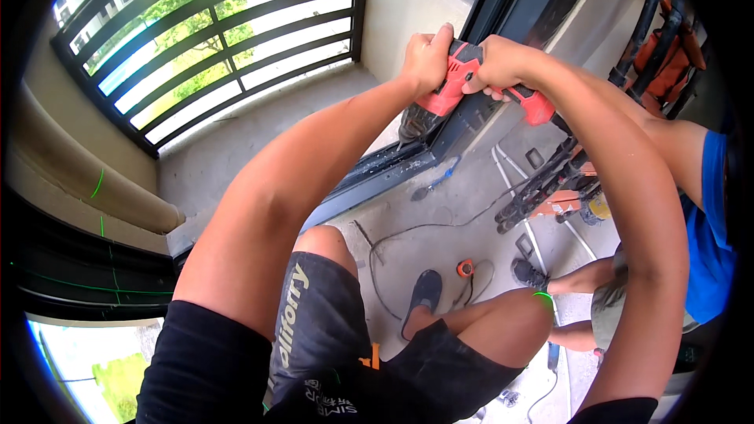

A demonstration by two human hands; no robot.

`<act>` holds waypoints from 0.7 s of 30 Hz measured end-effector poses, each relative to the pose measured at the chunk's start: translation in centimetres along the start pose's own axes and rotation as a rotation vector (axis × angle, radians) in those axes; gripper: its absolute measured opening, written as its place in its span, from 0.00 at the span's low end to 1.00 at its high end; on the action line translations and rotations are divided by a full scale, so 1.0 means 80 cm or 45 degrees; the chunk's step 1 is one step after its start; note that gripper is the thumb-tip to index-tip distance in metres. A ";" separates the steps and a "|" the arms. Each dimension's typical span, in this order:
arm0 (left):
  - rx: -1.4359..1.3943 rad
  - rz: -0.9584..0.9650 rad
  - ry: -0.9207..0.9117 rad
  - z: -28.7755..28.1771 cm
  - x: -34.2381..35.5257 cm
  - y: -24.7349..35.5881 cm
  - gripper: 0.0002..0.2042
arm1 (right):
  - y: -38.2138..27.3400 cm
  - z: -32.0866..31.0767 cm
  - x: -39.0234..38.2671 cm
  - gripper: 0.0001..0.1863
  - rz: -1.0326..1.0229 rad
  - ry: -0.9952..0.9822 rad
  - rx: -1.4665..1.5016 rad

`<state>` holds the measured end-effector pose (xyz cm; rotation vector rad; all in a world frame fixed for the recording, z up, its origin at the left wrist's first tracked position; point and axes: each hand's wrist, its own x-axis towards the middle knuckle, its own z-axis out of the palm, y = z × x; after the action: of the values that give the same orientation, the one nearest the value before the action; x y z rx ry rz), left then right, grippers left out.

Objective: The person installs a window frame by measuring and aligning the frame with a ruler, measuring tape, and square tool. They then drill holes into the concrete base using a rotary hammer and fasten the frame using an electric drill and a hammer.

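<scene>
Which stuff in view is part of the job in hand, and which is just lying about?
Looks in use:
red-and-black power drill, gripped by left hand and right hand
dark frame rail near its bit (contact unclear)

Apparently just lying about:
blue-handled tool on the floor
round orange item on the floor

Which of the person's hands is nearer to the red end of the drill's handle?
Right. The right hand grips just beside the red handle end; the left hand is farther off, at the opposite side of the red drill.
</scene>
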<state>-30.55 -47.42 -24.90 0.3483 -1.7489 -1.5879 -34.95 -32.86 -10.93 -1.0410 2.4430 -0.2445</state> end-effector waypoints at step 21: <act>-0.006 0.023 -0.007 0.000 0.005 0.023 0.35 | -0.004 -0.015 -0.011 0.08 0.074 0.033 0.013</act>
<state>-30.31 -47.31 -23.00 0.3254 -1.7478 -1.5813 -34.78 -32.46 -9.44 -0.9662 2.4884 -0.2523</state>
